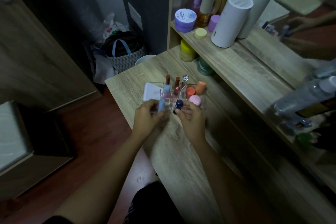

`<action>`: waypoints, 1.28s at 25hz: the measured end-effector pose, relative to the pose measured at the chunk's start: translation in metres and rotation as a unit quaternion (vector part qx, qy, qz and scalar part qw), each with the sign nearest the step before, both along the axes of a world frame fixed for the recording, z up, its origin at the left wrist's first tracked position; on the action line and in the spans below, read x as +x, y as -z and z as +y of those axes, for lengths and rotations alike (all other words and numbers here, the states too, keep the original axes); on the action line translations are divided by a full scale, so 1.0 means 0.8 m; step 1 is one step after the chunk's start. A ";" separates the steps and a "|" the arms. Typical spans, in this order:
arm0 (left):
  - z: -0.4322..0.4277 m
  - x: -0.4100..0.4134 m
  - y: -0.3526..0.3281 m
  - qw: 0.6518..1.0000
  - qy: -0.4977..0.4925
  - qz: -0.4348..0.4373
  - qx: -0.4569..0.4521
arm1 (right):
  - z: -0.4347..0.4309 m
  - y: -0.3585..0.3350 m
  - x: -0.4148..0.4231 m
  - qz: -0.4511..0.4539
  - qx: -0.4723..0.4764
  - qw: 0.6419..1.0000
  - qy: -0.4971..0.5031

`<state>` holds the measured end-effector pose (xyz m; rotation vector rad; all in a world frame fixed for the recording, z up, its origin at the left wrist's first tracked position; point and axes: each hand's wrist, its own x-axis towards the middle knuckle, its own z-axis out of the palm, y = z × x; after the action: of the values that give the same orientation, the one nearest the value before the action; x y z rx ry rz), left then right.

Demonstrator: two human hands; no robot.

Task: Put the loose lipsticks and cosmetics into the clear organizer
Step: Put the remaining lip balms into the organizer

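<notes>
The clear organizer stands on the wooden table, with several lipsticks upright in its slots, among them a brown one and a red one. Orange, peach and pink round-capped items fill its right side. My left hand holds a light blue tube at the organizer's front left. At the front middle, my right hand grips a dark navy tube over a slot.
A white compact box lies against the organizer's left side. The shelf behind carries a purple jar, bottles, and a white cylinder. A mirror is at the right. A patterned bag sits on the floor left of the table.
</notes>
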<state>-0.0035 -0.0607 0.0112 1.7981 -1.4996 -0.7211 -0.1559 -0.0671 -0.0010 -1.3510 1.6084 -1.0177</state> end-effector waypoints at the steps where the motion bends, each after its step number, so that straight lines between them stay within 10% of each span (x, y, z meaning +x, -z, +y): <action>1: -0.008 -0.003 -0.004 1.000 -0.011 0.009 -0.020 | -0.004 -0.002 0.005 -0.007 -0.009 1.000 0.011; 25: -0.042 -0.027 0.022 0.997 -0.002 -0.075 0.029 | -0.028 0.015 0.032 0.121 0.018 0.992 0.029; 32: 0.002 -0.029 0.019 0.997 -0.076 0.015 0.003 | 0.019 0.014 -0.007 0.233 0.029 0.967 0.100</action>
<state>-0.0269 -0.0588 -0.0044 1.8752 -1.3253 -0.6743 -0.1618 -0.0522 -0.0125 -1.4842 2.1412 -0.7941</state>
